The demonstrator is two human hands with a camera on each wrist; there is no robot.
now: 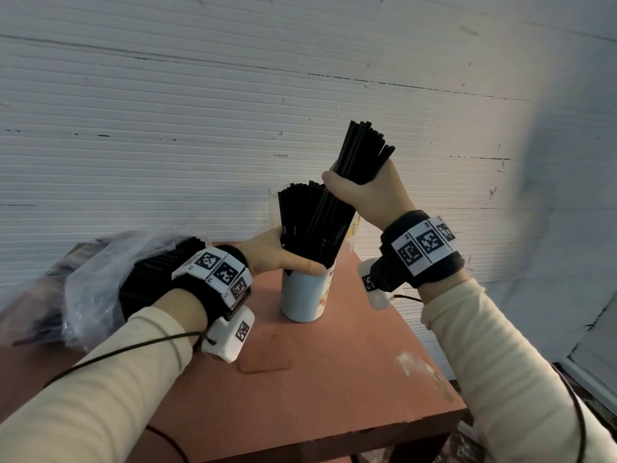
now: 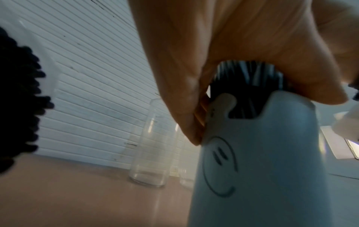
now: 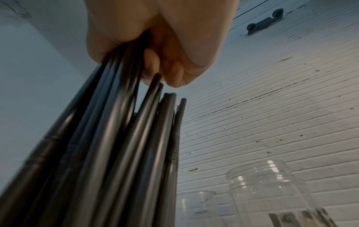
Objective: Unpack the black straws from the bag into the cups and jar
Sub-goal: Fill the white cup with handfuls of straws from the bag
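Note:
A pale blue cup (image 1: 302, 294) with a smiley drawing (image 2: 220, 167) stands on the reddish table (image 1: 334, 379), crammed with black straws (image 1: 300, 215). My left hand (image 1: 283, 253) wraps the cup's rim and the straws there (image 2: 246, 79). My right hand (image 1: 364, 192) grips a tilted bundle of black straws (image 1: 362, 152), whose lower ends reach into the cup. From the right wrist, the gripped bundle (image 3: 116, 122) fills the left side. The clear plastic bag (image 1: 83, 282) with more black straws lies at the table's left.
A clear jar (image 3: 268, 192) and a clear cup (image 3: 196, 207) stand behind, by the white ribbed wall (image 1: 200, 111). A tall clear glass (image 2: 153, 142) shows past the blue cup. The table's front and right edges are near.

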